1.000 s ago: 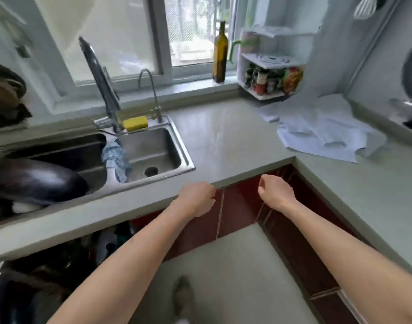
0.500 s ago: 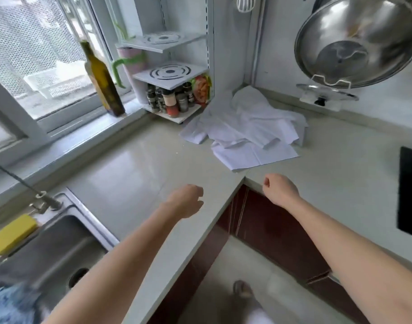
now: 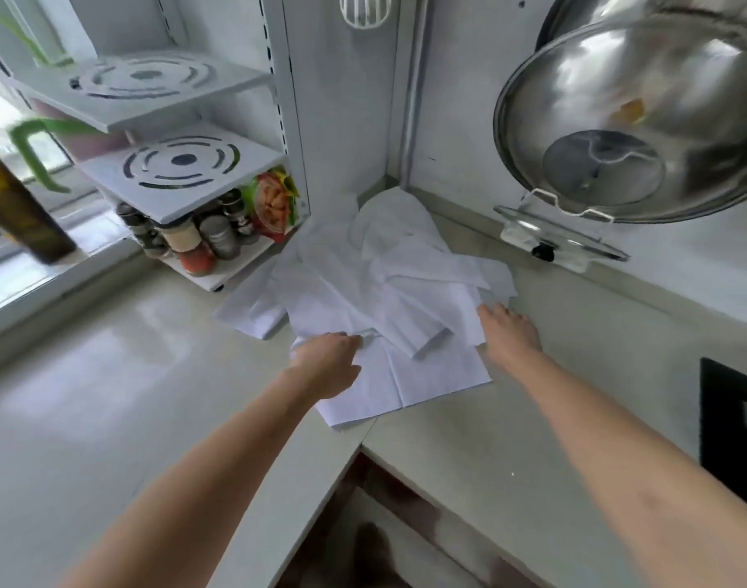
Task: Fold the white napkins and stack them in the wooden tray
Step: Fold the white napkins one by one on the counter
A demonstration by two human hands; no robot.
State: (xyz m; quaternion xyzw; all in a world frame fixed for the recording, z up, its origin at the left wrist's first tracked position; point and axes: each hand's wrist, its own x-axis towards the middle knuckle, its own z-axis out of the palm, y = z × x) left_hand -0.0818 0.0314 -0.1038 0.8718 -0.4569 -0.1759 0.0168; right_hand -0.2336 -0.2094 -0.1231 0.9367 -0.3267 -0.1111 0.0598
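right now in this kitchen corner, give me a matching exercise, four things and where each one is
Things:
1. left hand
2. right hand
3. spice jars
4. steel wok

Places:
A. hanging on the wall above the counter
B. bottom tier of the white corner rack
C. on the near left edge of the napkin pile
D. at the pile's right edge

Pairs: 1-C, 2-D, 3-B, 4-A

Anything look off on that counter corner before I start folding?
The white napkins lie in a rumpled, overlapping heap in the corner, one draped up against the spice rack. The lowest sheet overhangs the counter edge. No wooden tray is in view. Both hands, left and right, are on the heap's near edges.
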